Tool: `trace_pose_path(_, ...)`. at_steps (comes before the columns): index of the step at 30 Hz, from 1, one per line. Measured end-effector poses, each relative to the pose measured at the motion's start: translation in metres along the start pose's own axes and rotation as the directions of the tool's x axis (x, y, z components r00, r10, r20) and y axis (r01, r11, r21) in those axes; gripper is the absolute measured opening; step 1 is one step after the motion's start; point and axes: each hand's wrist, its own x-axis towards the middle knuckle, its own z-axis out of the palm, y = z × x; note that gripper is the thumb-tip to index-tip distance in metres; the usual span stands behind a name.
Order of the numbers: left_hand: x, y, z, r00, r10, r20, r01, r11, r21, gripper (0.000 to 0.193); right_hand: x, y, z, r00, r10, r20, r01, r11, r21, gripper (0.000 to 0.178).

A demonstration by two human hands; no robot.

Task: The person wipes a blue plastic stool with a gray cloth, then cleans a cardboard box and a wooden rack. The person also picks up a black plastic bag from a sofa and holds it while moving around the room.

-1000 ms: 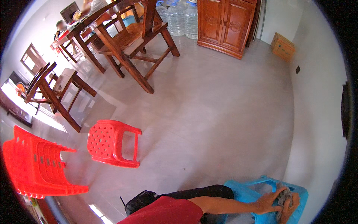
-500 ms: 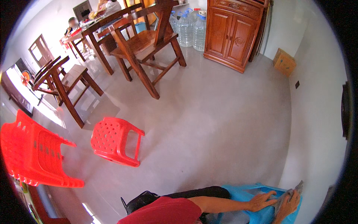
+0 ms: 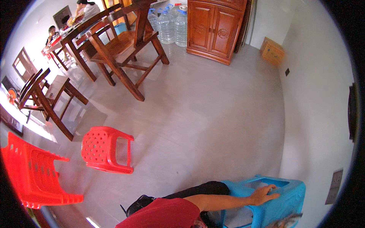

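Observation:
A blue plastic stool [image 3: 292,192] lies tipped on its side against me at the lower right. My left hand [image 3: 263,195] grips its frame, with the thumb and fingers parted over the edge of an opening. At the bottom edge of the picture, my right hand [image 3: 282,223] is smeared and mostly cut off. With it is a grey cloth [image 3: 294,217], pressed to the lower side of the stool. The right fingers are hard to make out.
A red plastic stool [image 3: 108,149] stands on the floor, with stacked red stools [image 3: 36,171] left of it. Wooden chairs [image 3: 125,41] surround a table at the far left, where people sit. Water bottles [image 3: 166,28], a wooden cabinet [image 3: 215,30] and a carton [image 3: 272,51] line the back.
My right hand and the cloth have moved down the stool, away from my left hand. The view has turned, so the room sits further left; more of the blue stool shows.

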Motion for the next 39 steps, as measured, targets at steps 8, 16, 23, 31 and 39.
trace_pose_path(8, 0.017, -0.006, -0.004, 0.965, -0.072, 0.253, 0.071, 0.997, 0.013, 0.083, -0.045, -0.004, 0.004, 0.936, 0.349, 0.044, -0.352, 0.927, 0.132, 0.035)
trace_pose_path(16, 0.015, 0.042, -0.012, 0.885, -0.297, 0.358, 0.25, 0.953, 0.173, 0.085, 0.01, -0.046, 0.0, 0.879, 0.453, 0.145, -0.427, 0.617, 0.661, 0.031)
trace_pose_path(23, 0.006, 0.018, -0.044, 0.948, -0.164, 0.274, 0.212, 0.964, -0.158, 0.094, 0.036, -0.075, 0.012, 0.805, 0.396, 0.441, -0.426, -0.129, 0.895, 0.028)
trace_pose_path(31, -0.059, 0.099, -0.183, 1.0, -0.009, -0.01, 0.006, 0.962, -0.274, 0.102, 0.036, -0.098, 0.022, 0.744, 0.201, 0.637, -0.331, -0.718, 0.613, 0.024)
trace_pose_path(39, -0.125, 0.147, -0.291, 0.887, 0.021, -0.461, -0.163, 0.948, -0.272, 0.101, 0.035, -0.104, 0.004, 0.699, 0.128, 0.703, -0.295, -0.845, 0.447, 0.013)
